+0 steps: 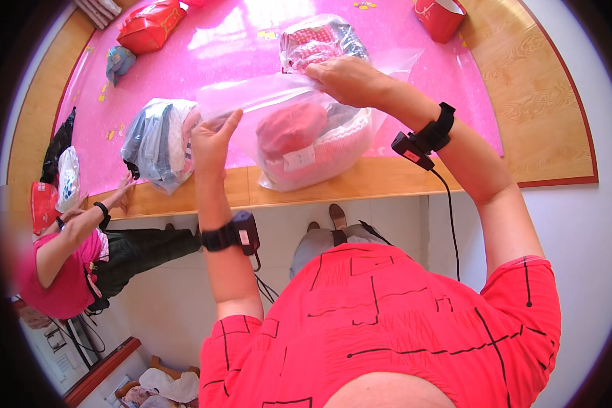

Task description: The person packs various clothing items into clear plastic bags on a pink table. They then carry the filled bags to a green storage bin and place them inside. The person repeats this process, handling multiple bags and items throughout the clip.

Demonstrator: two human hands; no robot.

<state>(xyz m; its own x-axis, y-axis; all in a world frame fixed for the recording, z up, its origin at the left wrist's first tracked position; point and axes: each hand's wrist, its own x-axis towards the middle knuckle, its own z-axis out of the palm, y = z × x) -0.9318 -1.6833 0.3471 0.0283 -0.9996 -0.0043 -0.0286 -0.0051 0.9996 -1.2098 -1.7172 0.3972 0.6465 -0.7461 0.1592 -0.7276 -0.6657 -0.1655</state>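
A clear plastic bag (279,180) filled with folded clothes lies at the table's near edge in front of me. Through it show a coral-red folded piece (292,128) and a pink-and-white knit with a lacy edge (343,146). My left hand (213,141) is closed on the bag's left side, near the flat, unfilled top part. At the far side, my right hand (349,80) pinches the upper edge of the same bag; its fingertips are partly hidden. Left of my left hand stands another clear bag of folded clothes (160,139). Beyond my right hand lies a third clothes bag (319,41).
A pink cloth (238,34) covers the wooden table (551,88). Red bags (153,26), a blue-grey bundle (120,62) and a red bucket-like container (440,19) stand farther back. At left, a co-worker in pink (68,272) reaches to the table. A cable (453,224) hangs from my right wrist.
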